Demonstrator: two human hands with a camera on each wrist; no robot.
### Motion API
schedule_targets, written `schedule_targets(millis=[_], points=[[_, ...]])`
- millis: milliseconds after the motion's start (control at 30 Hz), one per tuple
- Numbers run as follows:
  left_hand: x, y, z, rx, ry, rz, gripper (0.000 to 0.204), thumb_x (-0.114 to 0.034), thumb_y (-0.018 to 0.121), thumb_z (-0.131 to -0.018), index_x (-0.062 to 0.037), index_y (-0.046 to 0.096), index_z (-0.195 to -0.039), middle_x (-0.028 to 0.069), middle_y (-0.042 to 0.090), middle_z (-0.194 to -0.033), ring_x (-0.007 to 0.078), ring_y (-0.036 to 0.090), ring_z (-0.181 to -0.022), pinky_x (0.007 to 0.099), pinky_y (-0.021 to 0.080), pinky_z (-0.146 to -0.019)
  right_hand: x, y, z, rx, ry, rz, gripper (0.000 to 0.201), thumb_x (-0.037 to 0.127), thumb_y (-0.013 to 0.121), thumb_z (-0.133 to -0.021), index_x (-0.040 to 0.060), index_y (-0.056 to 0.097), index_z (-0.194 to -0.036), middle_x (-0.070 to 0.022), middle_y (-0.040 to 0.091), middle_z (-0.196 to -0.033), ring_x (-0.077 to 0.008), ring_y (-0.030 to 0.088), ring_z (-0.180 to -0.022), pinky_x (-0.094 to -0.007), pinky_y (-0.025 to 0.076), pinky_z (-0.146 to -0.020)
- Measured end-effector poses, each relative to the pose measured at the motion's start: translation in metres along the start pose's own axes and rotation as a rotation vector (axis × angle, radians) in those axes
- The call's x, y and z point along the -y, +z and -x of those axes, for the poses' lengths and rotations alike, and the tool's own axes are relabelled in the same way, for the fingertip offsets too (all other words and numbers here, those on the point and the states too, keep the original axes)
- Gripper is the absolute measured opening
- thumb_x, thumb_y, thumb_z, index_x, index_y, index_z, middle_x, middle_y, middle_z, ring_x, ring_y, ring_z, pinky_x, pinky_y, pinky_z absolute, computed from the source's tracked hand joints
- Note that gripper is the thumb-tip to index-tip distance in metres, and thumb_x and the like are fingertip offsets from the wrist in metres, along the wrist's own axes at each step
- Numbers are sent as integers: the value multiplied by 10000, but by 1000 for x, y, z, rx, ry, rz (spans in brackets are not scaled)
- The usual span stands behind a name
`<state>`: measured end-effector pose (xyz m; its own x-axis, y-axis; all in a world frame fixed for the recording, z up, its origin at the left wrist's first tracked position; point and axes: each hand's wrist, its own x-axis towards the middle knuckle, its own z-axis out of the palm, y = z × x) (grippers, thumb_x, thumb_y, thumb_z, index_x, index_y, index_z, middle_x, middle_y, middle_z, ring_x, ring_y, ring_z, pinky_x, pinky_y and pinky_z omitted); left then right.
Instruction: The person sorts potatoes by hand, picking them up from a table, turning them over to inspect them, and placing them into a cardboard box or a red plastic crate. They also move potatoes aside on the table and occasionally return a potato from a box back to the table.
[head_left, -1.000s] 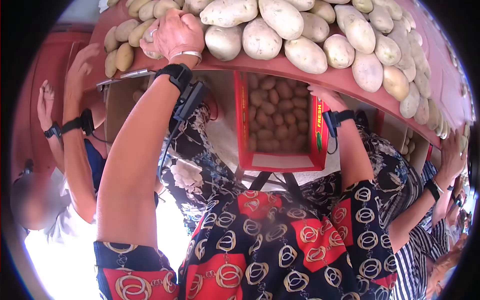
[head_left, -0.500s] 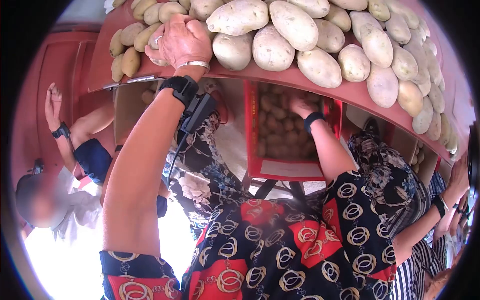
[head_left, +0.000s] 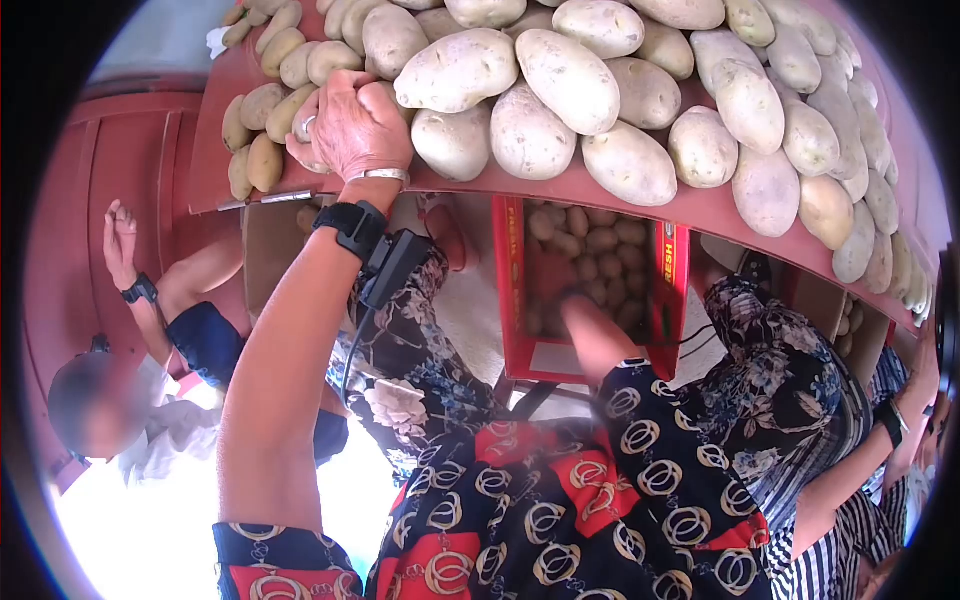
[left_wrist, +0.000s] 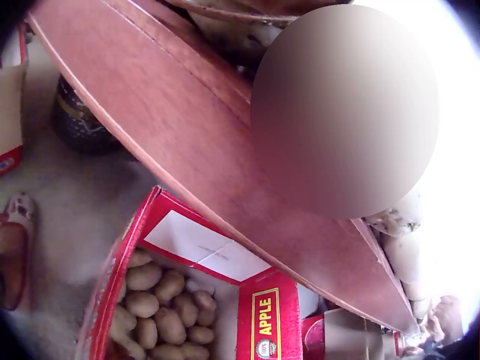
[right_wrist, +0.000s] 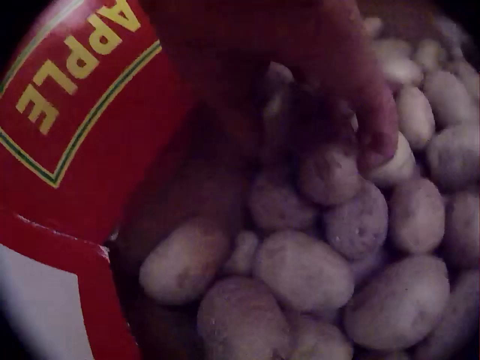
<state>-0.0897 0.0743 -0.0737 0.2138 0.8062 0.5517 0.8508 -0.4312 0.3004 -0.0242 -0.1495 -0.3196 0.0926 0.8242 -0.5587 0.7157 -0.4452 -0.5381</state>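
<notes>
The left hand (head_left: 352,130), wearing a ring and a bracelet, is bent over a potato at the front edge of the red table (head_left: 450,190). Its fingers curl down around that potato, which they mostly hide. Under the table, the right hand (right_wrist: 322,67) reaches into a red carton (head_left: 678,290) of potatoes. In the right wrist view its fingers are spread and bent downward, one fingertip beside a potato (right_wrist: 330,174), with other potatoes showing in the gap below the palm. The right forearm (head_left: 595,335) partly covers the carton in the head view.
Large pale potatoes (head_left: 555,80) are heaped along the table, with smaller ones (head_left: 264,162) at its left end. A cardboard box (head_left: 265,245) stands below on the left. Other people's arms (head_left: 120,245) are at both sides. The table edge overhangs the carton.
The right hand has moved from the carton's right rim down inside, toward its left side among the potatoes. The left hand stays at the same place on the table; the head view has shifted slightly.
</notes>
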Motion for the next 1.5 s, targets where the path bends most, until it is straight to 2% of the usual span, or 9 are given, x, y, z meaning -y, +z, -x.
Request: schedule_targets(millis=[100, 233, 533, 767, 1067, 1200, 1233, 1367, 1500], points=[[-7, -3, 2, -12, -13, 0, 204, -245, 411, -777, -153, 594, -776, 58, 643, -862, 282, 563, -928, 664, 172, -903, -20, 5, 17, -221, -134, -15, 454, 192, 512, -799, 69, 373, -1214, -270, 504, -1094, -395, 557, -984, -503, 467, -814], [-7, -5, 1, -26, -3, -56, 203, -248, 416, -773, -151, 594, -774, 60, 640, -866, 283, 564, -924, 666, 171, -902, -35, 5, 25, -170, -7, -234, 468, 176, 534, -771, 83, 401, -1210, -240, 487, -1120, -387, 560, -954, -494, 462, -817], [-3, 1, 0, -26, -17, -45, 200, -251, 426, -767, -155, 601, -774, 52, 638, -891, 285, 565, -924, 651, 156, -924, -65, 45, 25, -207, 204, 110, 348, 259, 508, -811, 136, 505, -1137, -182, 486, -1163, -391, 555, -977, -474, 479, -788], [-1, -4, 1, 16, -77, -25, 186, -258, 437, -763, -173, 602, -769, 49, 638, -872, 269, 561, -936, 636, 185, -924, -57, 31, 28, -251, 309, -264, 391, 381, 485, -832, 88, 568, -1077, -177, 588, -1047, -318, 595, -902, -441, 463, -790], [-6, -9, -2, -6, -41, -96, 156, -252, 468, -748, -153, 583, -785, 53, 614, -873, 273, 544, -918, 619, 216, -909, 6, -80, 54, 77, -11, -466, 545, 575, 487, -801, 106, 642, -1031, -135, 645, -970, -241, 607, -927, -342, 457, -821], [0, -4, -2, -12, -21, -14, 150, -255, 474, -743, -156, 580, -783, 56, 609, -870, 274, 536, -930, 626, 207, -906, 33, -155, 98, -53, -80, -630, 575, 456, 597, -765, 1, 568, -1115, -169, 616, -1070, -243, 575, -997, -333, 433, -873], [-8, -8, 0, -37, -23, -94, 169, -259, 458, -758, -165, 594, -795, 51, 620, -868, 264, 553, -917, 599, 229, -905, 49, -194, 119, 129, -65, -755, 488, 356, 641, -762, 2, 561, -1089, -117, 614, -1038, -201, 572, -953, -291, 444, -852], [-9, -8, 1, -86, 11, -131, 182, -273, 456, -767, -178, 606, -805, 48, 631, -864, 258, 575, -908, 601, 231, -913, 75, -247, 162, -380, -574, -966, 409, 153, 711, -716, 39, 524, -1062, -53, 594, -904, -134, 562, -858, -281, 458, -726], [-12, -12, 0, -91, -11, -130, 179, -277, 462, -764, -183, 609, -799, 51, 632, -857, 256, 569, -921, 588, 223, -921, 100, -304, 183, -910, -543, -777, 354, 178, 716, -728, 50, 496, -974, -45, 568, -799, -139, 561, -735, -277, 454, -645]])
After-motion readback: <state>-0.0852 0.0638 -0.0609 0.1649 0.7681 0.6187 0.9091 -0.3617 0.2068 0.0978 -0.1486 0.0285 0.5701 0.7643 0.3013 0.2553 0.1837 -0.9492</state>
